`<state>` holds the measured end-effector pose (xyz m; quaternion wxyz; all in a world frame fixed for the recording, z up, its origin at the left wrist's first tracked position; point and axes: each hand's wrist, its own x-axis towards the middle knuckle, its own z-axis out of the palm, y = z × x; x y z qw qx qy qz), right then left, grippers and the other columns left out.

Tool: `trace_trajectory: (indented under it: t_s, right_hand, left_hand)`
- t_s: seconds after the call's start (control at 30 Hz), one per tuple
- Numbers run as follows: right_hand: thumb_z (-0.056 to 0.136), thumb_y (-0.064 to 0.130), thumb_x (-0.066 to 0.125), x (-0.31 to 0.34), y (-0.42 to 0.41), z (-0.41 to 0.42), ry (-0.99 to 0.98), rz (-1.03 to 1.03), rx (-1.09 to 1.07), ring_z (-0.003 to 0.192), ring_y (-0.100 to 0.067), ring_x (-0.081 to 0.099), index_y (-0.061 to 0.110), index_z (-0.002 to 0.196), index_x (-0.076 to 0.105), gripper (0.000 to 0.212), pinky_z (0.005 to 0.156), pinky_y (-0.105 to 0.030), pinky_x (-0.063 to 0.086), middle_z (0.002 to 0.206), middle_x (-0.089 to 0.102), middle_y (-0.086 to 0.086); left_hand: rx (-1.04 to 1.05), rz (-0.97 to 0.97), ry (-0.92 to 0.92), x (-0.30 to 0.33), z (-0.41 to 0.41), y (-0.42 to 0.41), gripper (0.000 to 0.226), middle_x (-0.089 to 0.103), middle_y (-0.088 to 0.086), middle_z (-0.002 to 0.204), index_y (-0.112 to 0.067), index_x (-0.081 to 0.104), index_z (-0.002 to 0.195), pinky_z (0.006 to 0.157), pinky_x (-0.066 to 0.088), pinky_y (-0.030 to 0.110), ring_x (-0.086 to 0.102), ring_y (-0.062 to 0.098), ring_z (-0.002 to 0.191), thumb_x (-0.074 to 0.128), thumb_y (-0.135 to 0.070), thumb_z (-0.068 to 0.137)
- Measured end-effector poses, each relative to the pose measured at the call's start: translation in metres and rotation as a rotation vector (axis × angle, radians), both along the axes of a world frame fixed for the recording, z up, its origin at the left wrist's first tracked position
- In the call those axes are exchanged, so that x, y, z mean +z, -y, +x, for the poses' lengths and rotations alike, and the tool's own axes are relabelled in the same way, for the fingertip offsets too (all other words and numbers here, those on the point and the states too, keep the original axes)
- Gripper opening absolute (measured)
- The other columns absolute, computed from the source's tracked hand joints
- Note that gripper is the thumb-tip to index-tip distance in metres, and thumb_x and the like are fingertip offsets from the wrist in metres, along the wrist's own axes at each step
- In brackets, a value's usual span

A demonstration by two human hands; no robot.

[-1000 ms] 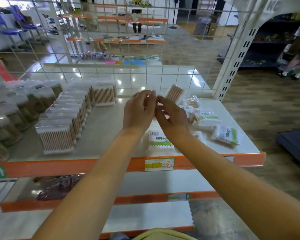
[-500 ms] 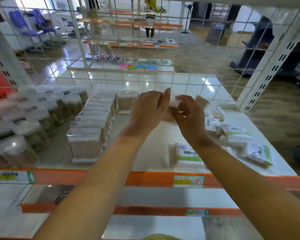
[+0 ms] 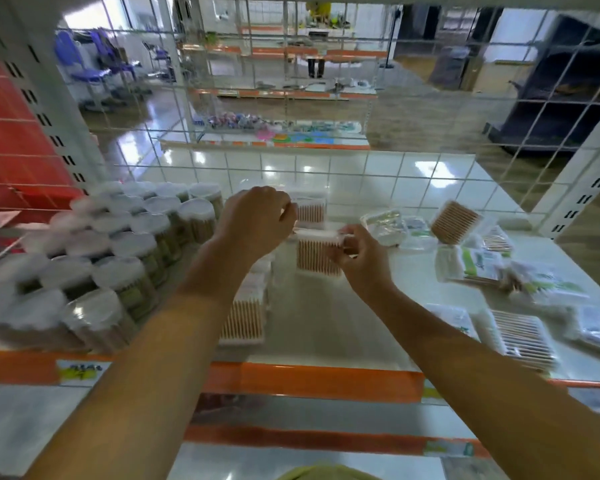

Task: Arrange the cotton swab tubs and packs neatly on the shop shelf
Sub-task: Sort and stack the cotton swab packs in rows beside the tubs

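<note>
Left hand: my left hand [image 3: 257, 220] is curling its fingers at the left top edge of the swab pack [image 3: 317, 252], pinching it as far as I can tell.
Right hand: my right hand [image 3: 362, 258] is pinching the pack's right top corner, holding it upright above the shelf [image 3: 326, 327].
Behind the pack: another upright pack [image 3: 310, 211] is standing at the wire grid back [image 3: 361, 168].
Left side: round swab tubs [image 3: 118, 244] are crowding the shelf's left part, with a row of upright packs [image 3: 245, 317] running just beside them, partly hidden by my left forearm.
Right side: loose flat packs [image 3: 520, 332] are lying scattered, and one pack [image 3: 456, 221] is tilting against the pile.
Front: the orange shelf edge [image 3: 312, 379] is carrying a price label [image 3: 82, 370].
Change: half a second back I was holding the pack higher and farther back; now I am bringing it down toward the row's line, and my view is sitting closer.
</note>
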<state>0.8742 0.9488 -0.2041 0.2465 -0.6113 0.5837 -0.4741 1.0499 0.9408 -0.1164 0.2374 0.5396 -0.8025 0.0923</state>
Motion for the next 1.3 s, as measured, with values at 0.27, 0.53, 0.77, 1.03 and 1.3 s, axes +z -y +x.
trace_trajectory:
  t_s: [0.27,0.53,0.77,1.03,1.3]
  right_hand:
    - [0.081,0.019,0.069,-0.008,0.028,0.008,-0.23,-0.079,-0.059,0.085,-0.019,0.059,0.007,0.106,0.06,0.03,0.069,-0.026,0.043,0.097,0.065,-0.006]
    - [0.077,0.022,0.072,-0.006,0.054,0.019,-0.443,-0.114,-0.161,0.102,-0.03,0.048,0.005,0.107,0.063,0.036,0.082,-0.029,0.03,0.107,0.056,-0.015]
    - [0.075,0.022,0.074,0.0,0.064,0.021,-0.49,-0.099,-0.175,0.103,-0.032,0.048,0.008,0.107,0.064,0.036,0.082,-0.032,0.034,0.108,0.054,-0.015]
    - [0.081,0.021,0.066,0.003,0.068,0.028,-0.523,-0.064,-0.26,0.112,-0.029,0.042,0.009,0.118,0.054,0.041,0.091,-0.037,0.035,0.12,0.047,-0.013]
    - [0.077,0.013,0.062,0.005,0.065,0.038,-0.561,-0.074,-0.313,0.114,-0.03,0.039,0.01,0.104,0.057,0.028,0.091,-0.039,0.032,0.119,0.043,-0.013]
  left_hand:
    - [0.061,0.033,-0.006,-0.017,0.029,0.017,0.033,0.066,0.004,0.087,-0.011,0.066,0.093,0.066,0.032,0.024,0.05,0.012,0.071,0.04,-0.031,0.097]
    - [0.01,0.065,0.021,-0.03,0.044,0.014,0.029,0.066,0.0,0.103,-0.016,0.065,0.108,0.075,0.043,0.025,0.06,0.014,0.089,0.046,-0.033,0.094]
    - [-0.025,0.053,0.063,-0.038,0.048,0.014,0.023,0.064,-0.002,0.096,-0.017,0.064,0.099,0.073,0.04,0.021,0.054,0.009,0.082,0.046,-0.031,0.094]
    - [-0.035,0.054,0.039,-0.042,0.048,0.016,0.024,0.065,-0.001,0.096,-0.016,0.066,0.1,0.072,0.039,0.02,0.059,0.011,0.087,0.047,-0.03,0.093]
    - [-0.047,0.053,0.01,-0.043,0.05,0.017,0.025,0.065,0.0,0.09,-0.014,0.068,0.095,0.068,0.037,0.019,0.05,0.008,0.075,0.047,-0.028,0.093]
